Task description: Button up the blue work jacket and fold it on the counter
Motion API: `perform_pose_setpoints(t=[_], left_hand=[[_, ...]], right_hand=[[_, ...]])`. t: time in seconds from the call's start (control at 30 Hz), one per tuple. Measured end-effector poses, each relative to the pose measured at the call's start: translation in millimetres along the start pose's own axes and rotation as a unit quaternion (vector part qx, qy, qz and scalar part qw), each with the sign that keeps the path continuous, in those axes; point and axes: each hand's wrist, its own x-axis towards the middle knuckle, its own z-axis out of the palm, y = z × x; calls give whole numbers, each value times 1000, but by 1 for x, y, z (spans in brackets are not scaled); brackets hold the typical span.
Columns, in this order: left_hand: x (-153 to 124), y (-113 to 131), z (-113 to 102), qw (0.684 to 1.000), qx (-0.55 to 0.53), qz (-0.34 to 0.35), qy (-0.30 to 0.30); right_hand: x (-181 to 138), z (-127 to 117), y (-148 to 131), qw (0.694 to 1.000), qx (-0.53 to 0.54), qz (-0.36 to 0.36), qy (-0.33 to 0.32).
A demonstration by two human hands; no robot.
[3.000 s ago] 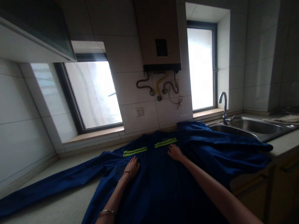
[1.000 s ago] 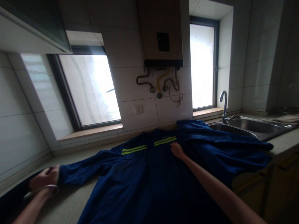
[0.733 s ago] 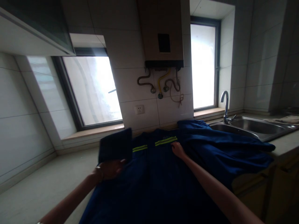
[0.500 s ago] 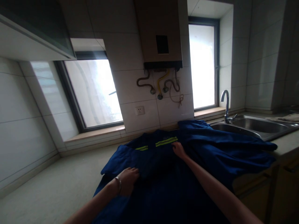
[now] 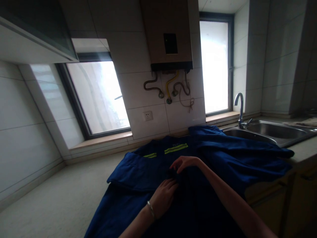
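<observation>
Left hand (image 5: 163, 195) lies flat and open on the jacket (image 5: 133, 172), gripping nothing. Right hand (image 5: 184, 162) is mid-jacket, fingers curled; its grip is unclear.

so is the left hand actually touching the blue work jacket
Touching. The head view shows the left hand lying palm down on the blue work jacket, its fingers spread flat on the cloth with no gap.
</observation>
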Motion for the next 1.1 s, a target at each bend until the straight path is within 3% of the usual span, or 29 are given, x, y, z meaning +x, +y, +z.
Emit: perform_pose_setpoints(t=[0.13, 0.23, 0.4, 0.6, 0.67, 0.87, 1.1], left_hand=[[-4, 6, -11, 998, -22, 45, -25], [-5, 8, -16, 996, -40, 69, -37], [-7, 9, -15, 996, -58, 65, -29], [-8, 9, -15, 996, -60, 55, -28], [-9, 9, -16, 996, -61, 53, -30], [-9, 12, -18, 996, -66, 50, -30], [-11, 9, -15, 996, -65, 53, -23]], right_hand=[[3, 2, -1, 991, -116, 24, -59], [4, 9, 2, 977, -204, 13, -65], [-12, 34, 2, 950, -292, -58, 97], [-32, 53, -11, 928, -242, -116, 260], [-36, 56, -11, 929, -227, -122, 265], [-45, 67, 1, 938, -271, -90, 196], [-47, 74, -4, 922, -305, -86, 224]])
